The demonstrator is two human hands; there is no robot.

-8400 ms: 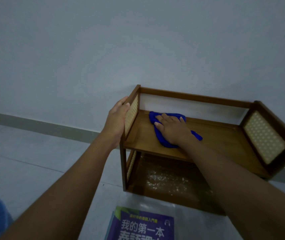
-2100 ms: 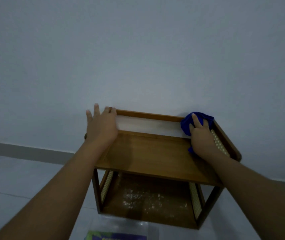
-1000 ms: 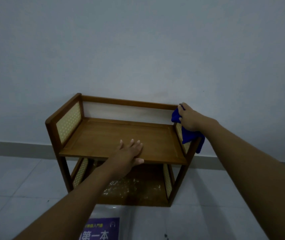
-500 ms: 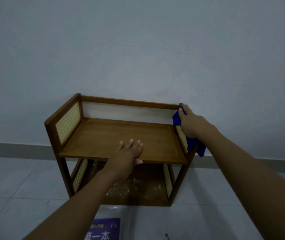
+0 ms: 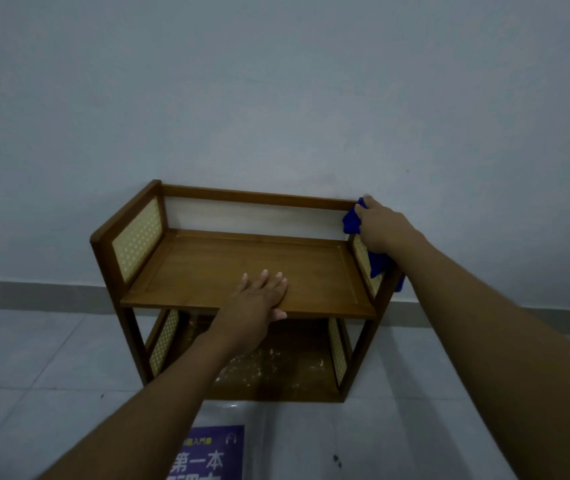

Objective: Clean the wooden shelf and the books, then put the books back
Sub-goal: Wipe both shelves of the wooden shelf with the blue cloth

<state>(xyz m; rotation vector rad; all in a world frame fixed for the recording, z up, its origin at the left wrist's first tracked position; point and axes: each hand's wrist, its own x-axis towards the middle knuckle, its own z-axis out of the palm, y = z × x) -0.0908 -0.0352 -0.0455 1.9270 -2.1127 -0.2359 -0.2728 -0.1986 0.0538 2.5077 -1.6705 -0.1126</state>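
A small two-tier wooden shelf (image 5: 207, 261) with woven side panels stands on the floor against the wall. My left hand (image 5: 259, 299) lies flat on the front edge of its bare top board, fingers spread. My right hand (image 5: 380, 225) grips a blue cloth (image 5: 378, 263) pressed on the top of the right side panel near the back corner; part of the cloth hangs down outside that panel. White dust specks cover the lower board (image 5: 290, 365). A purple book (image 5: 212, 455) lies on the floor in front, cut off by the frame's bottom edge.
The pale wall (image 5: 276, 98) rises right behind the shelf, with a grey skirting strip (image 5: 27, 292) along its foot. Light floor tiles (image 5: 34, 375) surround the shelf. A small dark speck (image 5: 336, 458) marks the floor right of the book.
My right hand has slid the cloth a little back along the right side panel's top toward the rear corner. My left hand stays flat on the top board.
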